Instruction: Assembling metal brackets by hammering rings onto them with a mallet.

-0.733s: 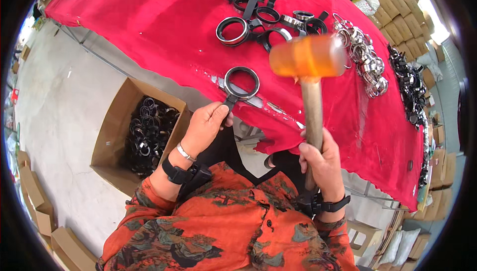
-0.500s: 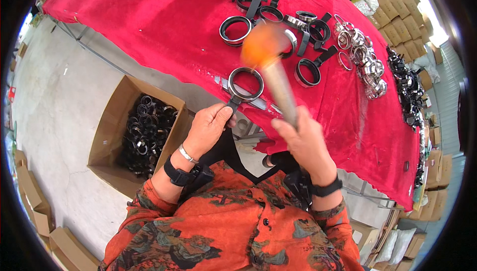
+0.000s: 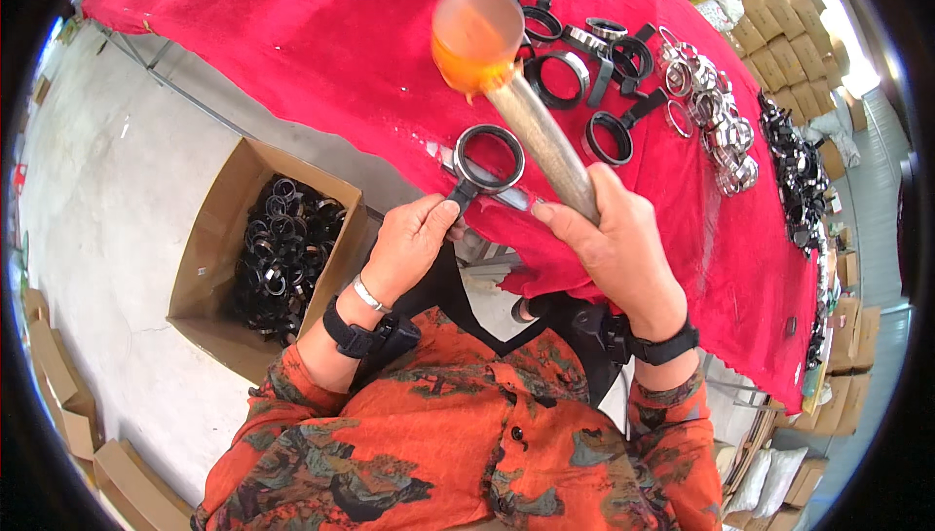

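My left hand (image 3: 414, 239) pinches the short black handle of a round metal ring clamp (image 3: 487, 159) that lies on the red cloth near the table's front edge. My right hand (image 3: 614, 244) grips the wooden shaft of a mallet (image 3: 526, 112). Its orange rubber head (image 3: 475, 36) hangs tilted up and away, above and beyond the ring, not touching it. A flat metal strip lies under the ring.
The red-covered table (image 3: 292, 54) carries several black ring clamps (image 3: 609, 136) and a heap of shiny metal rings (image 3: 716, 112) at the right. An open cardboard box (image 3: 224, 239) of black rings stands on the floor at my left. Stacked cartons line the far right.
The mallet swung down from upright over the ring, then its head moved up and away to the far side. My left hand kept the ring in place.
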`<state>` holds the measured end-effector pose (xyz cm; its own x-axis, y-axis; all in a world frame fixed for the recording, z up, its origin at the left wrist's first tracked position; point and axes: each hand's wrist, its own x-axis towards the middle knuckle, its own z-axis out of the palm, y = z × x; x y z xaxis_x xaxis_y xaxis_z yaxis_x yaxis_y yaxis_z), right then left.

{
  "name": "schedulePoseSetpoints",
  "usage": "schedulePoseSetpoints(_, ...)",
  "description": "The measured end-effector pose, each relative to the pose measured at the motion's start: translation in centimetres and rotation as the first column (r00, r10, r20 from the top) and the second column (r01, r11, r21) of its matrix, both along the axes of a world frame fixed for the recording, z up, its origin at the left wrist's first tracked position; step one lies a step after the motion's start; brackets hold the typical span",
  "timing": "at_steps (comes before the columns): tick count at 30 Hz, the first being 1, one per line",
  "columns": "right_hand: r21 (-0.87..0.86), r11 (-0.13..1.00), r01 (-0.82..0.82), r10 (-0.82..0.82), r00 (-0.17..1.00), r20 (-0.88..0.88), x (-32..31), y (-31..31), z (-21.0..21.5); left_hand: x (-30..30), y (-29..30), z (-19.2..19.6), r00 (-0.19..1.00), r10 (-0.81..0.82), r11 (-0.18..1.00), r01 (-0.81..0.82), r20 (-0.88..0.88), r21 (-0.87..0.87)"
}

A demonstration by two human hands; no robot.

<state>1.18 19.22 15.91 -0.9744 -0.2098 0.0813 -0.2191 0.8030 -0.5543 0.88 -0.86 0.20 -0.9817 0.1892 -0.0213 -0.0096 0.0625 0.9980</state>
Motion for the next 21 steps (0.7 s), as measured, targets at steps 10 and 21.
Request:
schedulePoseSetpoints(10, -0.067, 0.995, -0.072, 0.078, 0.991, 0.106, 3.5, 1.7, -4.8, 0.1, -0.2, 0.9, 0.999, 0.036, 0.994, -0.037, 0.01, 0.108)
schedulePoseSetpoints(21, -0.563, 0.706, 0.431, -0.136, 0.862, 0.489, 9.5, 8.2, -7.4, 4.3, -16.4, 1.8, 0.853, 0.198, 0.302, -0.522, -0.483, -0.798)
